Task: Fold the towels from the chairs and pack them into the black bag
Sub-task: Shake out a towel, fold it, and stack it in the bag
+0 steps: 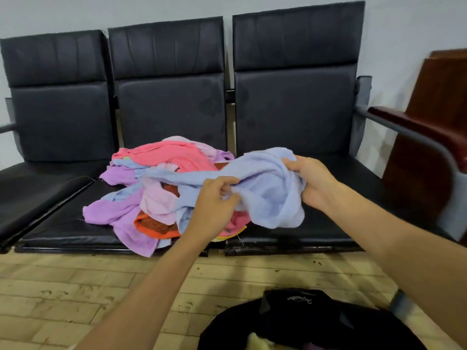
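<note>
The left hand [214, 200] and right hand [313, 183] hold a blue towel [267, 188], fingers clamped on it, at 3 o'clock of the pile [156, 173] on the chairs [290, 109]; bag [316, 322] at 5 o'clock

chairs [298, 109]: three in a row against the wall [75, 11] | towel pile [164, 152]: on the middle seat | held towel [267, 188]: between left hand [212, 208] and right hand [316, 183], over the pile's right edge | bag [316, 324]: on the floor [75, 286] before the chairs, right of centre | wooden furniture [429, 147]: right of the chairs
</note>
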Demonstrator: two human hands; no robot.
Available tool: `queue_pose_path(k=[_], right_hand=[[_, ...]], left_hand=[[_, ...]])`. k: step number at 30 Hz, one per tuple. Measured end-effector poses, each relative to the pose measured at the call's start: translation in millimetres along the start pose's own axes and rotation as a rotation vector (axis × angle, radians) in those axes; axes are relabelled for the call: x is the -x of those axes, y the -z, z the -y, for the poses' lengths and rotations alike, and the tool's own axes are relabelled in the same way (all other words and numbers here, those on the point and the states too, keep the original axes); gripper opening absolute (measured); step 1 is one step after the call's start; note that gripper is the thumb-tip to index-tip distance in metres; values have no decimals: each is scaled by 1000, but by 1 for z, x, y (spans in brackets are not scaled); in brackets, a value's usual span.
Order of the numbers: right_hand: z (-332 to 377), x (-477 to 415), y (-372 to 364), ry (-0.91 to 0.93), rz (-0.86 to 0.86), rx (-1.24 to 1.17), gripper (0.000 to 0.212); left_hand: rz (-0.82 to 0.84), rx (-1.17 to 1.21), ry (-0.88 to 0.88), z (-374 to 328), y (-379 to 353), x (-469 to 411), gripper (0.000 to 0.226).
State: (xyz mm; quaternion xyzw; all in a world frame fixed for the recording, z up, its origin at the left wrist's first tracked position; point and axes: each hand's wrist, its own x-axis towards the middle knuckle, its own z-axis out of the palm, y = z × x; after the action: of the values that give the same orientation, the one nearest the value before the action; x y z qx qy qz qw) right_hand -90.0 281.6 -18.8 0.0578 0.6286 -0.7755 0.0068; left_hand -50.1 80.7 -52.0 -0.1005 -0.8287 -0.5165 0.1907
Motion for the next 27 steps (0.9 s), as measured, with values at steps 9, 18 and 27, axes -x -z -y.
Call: queue_pose_path(k=[9,18,27], right_hand=[[-11,7,122,-24,-301,103,32],[-22,-20,171,-146,-581,-89,38],[-31,-13,169,26,-151,541,53]], left_hand=[[503,-454,-18,14,-70,-1,82],[602,-692,-54,36,-131,-21,65],[468,-974,-148,22,-150,-11,26]])
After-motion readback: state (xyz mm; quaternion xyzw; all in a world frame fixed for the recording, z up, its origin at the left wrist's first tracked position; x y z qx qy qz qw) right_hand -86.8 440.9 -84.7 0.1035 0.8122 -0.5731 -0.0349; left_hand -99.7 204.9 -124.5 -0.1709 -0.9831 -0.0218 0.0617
